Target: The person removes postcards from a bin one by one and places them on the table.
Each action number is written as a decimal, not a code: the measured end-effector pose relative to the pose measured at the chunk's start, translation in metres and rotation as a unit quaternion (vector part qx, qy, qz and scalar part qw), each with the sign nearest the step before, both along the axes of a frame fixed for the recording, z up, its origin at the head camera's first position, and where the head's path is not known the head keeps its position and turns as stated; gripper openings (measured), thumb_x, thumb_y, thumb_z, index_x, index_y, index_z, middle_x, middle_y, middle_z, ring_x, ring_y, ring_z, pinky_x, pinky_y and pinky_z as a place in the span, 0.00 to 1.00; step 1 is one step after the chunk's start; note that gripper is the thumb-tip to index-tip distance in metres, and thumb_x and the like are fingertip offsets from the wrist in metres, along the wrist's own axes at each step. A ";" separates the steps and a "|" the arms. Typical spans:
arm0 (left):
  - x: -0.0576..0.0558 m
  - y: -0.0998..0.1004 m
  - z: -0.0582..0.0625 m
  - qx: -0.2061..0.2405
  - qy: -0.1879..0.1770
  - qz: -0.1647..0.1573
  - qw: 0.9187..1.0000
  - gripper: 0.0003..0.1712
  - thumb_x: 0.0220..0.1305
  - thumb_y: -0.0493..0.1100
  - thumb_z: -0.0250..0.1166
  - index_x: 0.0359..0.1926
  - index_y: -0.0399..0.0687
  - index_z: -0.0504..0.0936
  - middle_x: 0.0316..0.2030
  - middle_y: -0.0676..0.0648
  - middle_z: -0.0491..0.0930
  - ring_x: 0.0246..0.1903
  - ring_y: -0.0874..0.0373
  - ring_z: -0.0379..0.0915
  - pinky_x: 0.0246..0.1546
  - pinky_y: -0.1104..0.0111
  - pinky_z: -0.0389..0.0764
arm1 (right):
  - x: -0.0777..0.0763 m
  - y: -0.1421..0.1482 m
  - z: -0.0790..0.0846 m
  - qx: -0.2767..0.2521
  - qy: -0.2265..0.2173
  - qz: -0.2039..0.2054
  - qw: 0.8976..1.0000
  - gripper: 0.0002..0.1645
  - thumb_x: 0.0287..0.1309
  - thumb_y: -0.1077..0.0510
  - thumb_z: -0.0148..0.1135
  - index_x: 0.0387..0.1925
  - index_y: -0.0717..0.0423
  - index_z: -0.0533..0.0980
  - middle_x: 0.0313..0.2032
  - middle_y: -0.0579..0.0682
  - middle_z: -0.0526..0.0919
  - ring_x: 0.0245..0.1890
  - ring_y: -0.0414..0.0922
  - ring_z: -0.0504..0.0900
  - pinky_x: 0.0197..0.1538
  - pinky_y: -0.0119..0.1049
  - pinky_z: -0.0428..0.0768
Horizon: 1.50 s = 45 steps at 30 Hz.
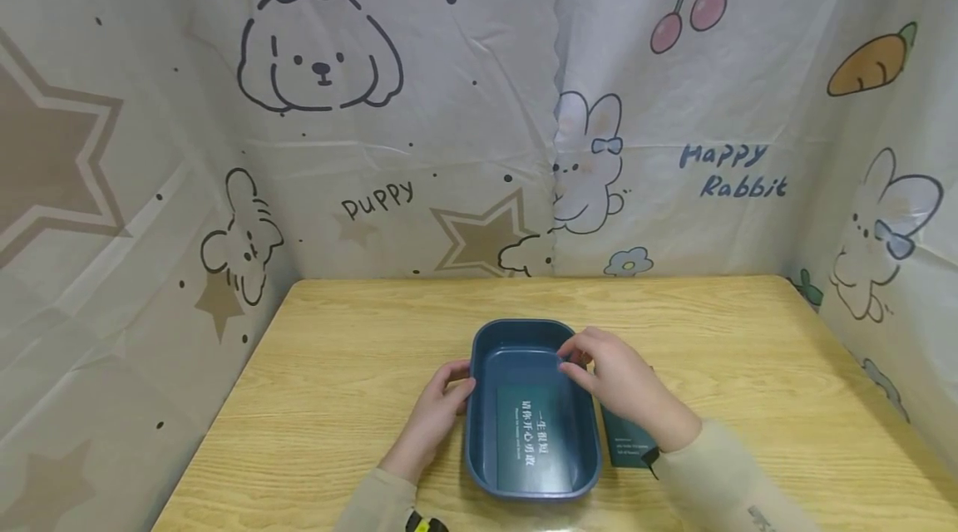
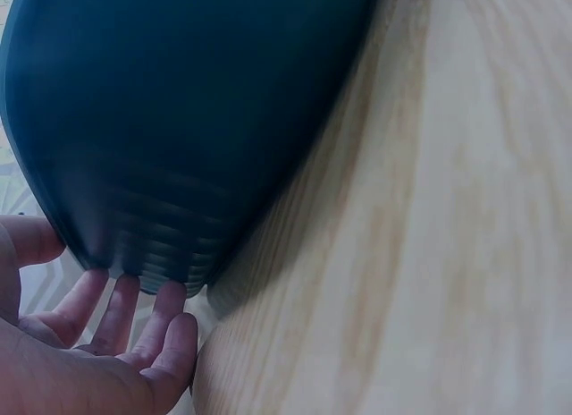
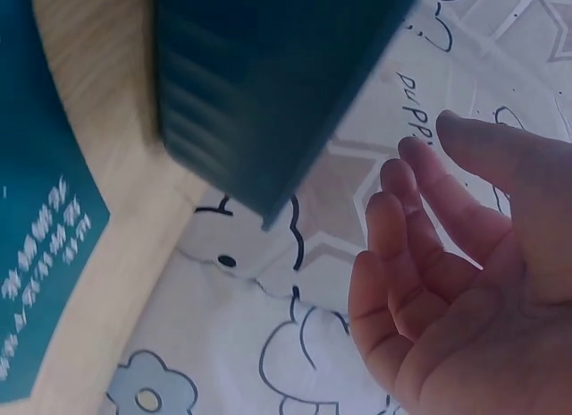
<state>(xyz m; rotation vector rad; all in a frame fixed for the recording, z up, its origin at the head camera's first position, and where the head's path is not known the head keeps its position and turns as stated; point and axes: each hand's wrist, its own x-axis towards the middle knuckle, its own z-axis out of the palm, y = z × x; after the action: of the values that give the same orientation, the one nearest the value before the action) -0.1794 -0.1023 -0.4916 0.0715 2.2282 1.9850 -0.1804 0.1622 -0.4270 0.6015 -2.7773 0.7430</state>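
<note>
A dark blue rounded rectangular tray (image 1: pixel 516 341) stands lengthwise on the table. Inside, toward its near end, lies a dark teal card (image 1: pixel 535 465) with white lettering. My left hand (image 1: pixel 443 403) is at the tray's left side; in the left wrist view its fingertips (image 2: pixel 170 294) touch the outer wall, with no grip around it. Over the far right rim in the head view hovers my right hand (image 1: pixel 624 374), its fingers loosely bent. The right wrist view shows nothing in its palm, and a gap between it and the tray.
A second dark teal item with white print (image 1: pixel 629 442) lies right of the tray, partly hidden under my right forearm. The light wooden table (image 1: pixel 359 341) ends at a cartoon-printed curtain (image 1: pixel 464 125), which also hangs along both sides.
</note>
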 end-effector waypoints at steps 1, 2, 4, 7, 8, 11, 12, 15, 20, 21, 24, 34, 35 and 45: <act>-0.001 0.000 -0.002 -0.001 0.000 0.001 1.000 0.24 0.69 0.45 0.54 0.62 0.41 0.69 0.62 0.36 0.68 0.54 0.48 0.68 0.54 0.50 0.74 | 0.000 -0.002 -0.001 0.000 -0.006 0.002 1.000 0.08 0.54 0.55 0.67 0.37 0.50 0.81 0.31 0.41 0.78 0.31 0.38 0.74 0.35 0.39 0.79; -0.001 0.000 -0.004 -0.003 0.001 0.001 1.000 0.24 0.69 0.46 0.54 0.62 0.42 0.69 0.62 0.36 0.68 0.54 0.49 0.68 0.54 0.50 0.74 | 0.000 -0.005 -0.003 -0.001 -0.011 0.005 1.000 0.08 0.54 0.55 0.67 0.37 0.50 0.81 0.31 0.41 0.78 0.31 0.38 0.74 0.34 0.38 0.79; -0.002 0.001 -0.006 -0.006 0.004 0.001 1.000 0.24 0.69 0.47 0.54 0.62 0.42 0.69 0.62 0.37 0.68 0.54 0.49 0.68 0.54 0.51 0.74 | 0.000 -0.009 -0.006 0.002 -0.017 0.009 1.000 0.08 0.54 0.55 0.67 0.37 0.50 0.82 0.31 0.41 0.78 0.31 0.38 0.74 0.33 0.37 0.79; -0.003 0.001 -0.008 -0.008 0.006 0.001 1.000 0.23 0.69 0.47 0.54 0.61 0.43 0.70 0.61 0.37 0.69 0.54 0.49 0.68 0.54 0.51 0.75 | -0.001 -0.015 -0.011 0.011 -0.018 0.020 1.000 0.10 0.53 0.54 0.67 0.38 0.51 0.82 0.32 0.42 0.79 0.32 0.41 0.76 0.34 0.38 0.80; -0.003 0.000 -0.008 -0.008 0.006 0.002 1.000 0.23 0.69 0.47 0.54 0.61 0.43 0.70 0.61 0.38 0.69 0.54 0.49 0.68 0.54 0.51 0.75 | -0.001 -0.017 -0.013 0.016 -0.015 0.025 0.999 0.10 0.53 0.54 0.68 0.38 0.51 0.82 0.32 0.42 0.80 0.33 0.41 0.77 0.35 0.38 0.80; -0.004 0.000 -0.008 -0.010 0.005 0.002 1.000 0.23 0.69 0.46 0.54 0.61 0.43 0.70 0.61 0.38 0.69 0.54 0.49 0.68 0.54 0.51 0.75 | -0.003 -0.021 -0.019 0.035 -0.005 0.037 0.999 0.12 0.52 0.53 0.68 0.39 0.52 0.82 0.32 0.44 0.80 0.33 0.41 0.77 0.36 0.40 0.81; -0.004 0.000 -0.008 -0.010 0.005 0.002 1.000 0.23 0.69 0.46 0.54 0.61 0.44 0.70 0.61 0.39 0.69 0.54 0.49 0.68 0.54 0.51 0.75 | -0.003 -0.022 -0.021 0.044 0.001 0.042 0.998 0.13 0.51 0.52 0.69 0.39 0.52 0.83 0.32 0.44 0.80 0.33 0.41 0.77 0.37 0.40 0.81; -0.004 0.000 -0.009 -0.012 0.003 0.004 1.000 0.22 0.69 0.46 0.54 0.61 0.44 0.70 0.61 0.39 0.69 0.54 0.49 0.68 0.54 0.51 0.75 | -0.004 -0.024 -0.025 0.070 0.022 0.057 0.996 0.15 0.50 0.52 0.70 0.39 0.53 0.83 0.33 0.44 0.80 0.34 0.41 0.76 0.38 0.41 0.81; -0.005 0.001 -0.009 -0.014 0.003 0.007 1.000 0.22 0.69 0.46 0.54 0.61 0.43 0.71 0.60 0.38 0.70 0.53 0.49 0.69 0.53 0.52 0.76 | -0.005 -0.029 -0.031 0.122 0.042 0.064 0.990 0.15 0.49 0.50 0.70 0.38 0.52 0.83 0.34 0.45 0.81 0.35 0.42 0.74 0.38 0.42 0.80; -0.005 0.001 -0.009 -0.014 0.004 0.007 1.000 0.22 0.69 0.46 0.54 0.61 0.43 0.71 0.60 0.38 0.70 0.53 0.49 0.69 0.53 0.52 0.76 | -0.006 -0.030 -0.032 0.132 0.043 0.064 0.988 0.15 0.48 0.50 0.70 0.38 0.52 0.83 0.35 0.46 0.81 0.35 0.43 0.74 0.38 0.42 0.79; -0.005 0.001 -0.010 -0.012 0.005 0.007 1.000 0.22 0.69 0.45 0.54 0.61 0.43 0.71 0.60 0.38 0.70 0.53 0.49 0.69 0.52 0.53 0.77 | -0.006 -0.033 -0.035 0.158 0.046 0.060 0.985 0.17 0.47 0.48 0.71 0.38 0.52 0.83 0.36 0.47 0.82 0.35 0.44 0.73 0.38 0.44 0.78; -0.005 0.000 -0.011 -0.009 0.011 0.001 1.000 0.22 0.69 0.46 0.54 0.61 0.43 0.70 0.60 0.38 0.69 0.52 0.50 0.70 0.52 0.53 0.76 | -0.002 -0.036 -0.041 0.203 0.034 0.051 0.977 0.28 0.45 0.41 0.70 0.44 0.55 0.81 0.41 0.51 0.80 0.40 0.47 0.70 0.44 0.47 0.74; -0.005 0.000 -0.011 -0.008 0.011 0.000 1.000 0.22 0.69 0.46 0.54 0.61 0.43 0.70 0.60 0.38 0.69 0.52 0.50 0.70 0.52 0.53 0.76 | -0.002 -0.036 -0.041 0.207 0.033 0.049 0.976 0.29 0.45 0.40 0.70 0.44 0.55 0.81 0.41 0.51 0.80 0.40 0.48 0.70 0.44 0.47 0.74; -0.005 0.000 -0.012 -0.005 0.005 -0.001 1.000 0.23 0.69 0.46 0.54 0.62 0.43 0.70 0.61 0.38 0.68 0.51 0.50 0.71 0.51 0.55 0.77 | -0.003 -0.040 -0.047 0.241 0.029 0.026 0.970 0.32 0.42 0.39 0.72 0.45 0.57 0.81 0.42 0.52 0.82 0.43 0.49 0.71 0.46 0.46 0.73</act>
<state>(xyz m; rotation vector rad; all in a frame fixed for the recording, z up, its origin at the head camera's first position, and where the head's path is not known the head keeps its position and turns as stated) -0.1844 -0.1022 -0.5036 0.0822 2.2433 1.9759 -0.1833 0.1220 -0.4741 0.7636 -2.9018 0.0410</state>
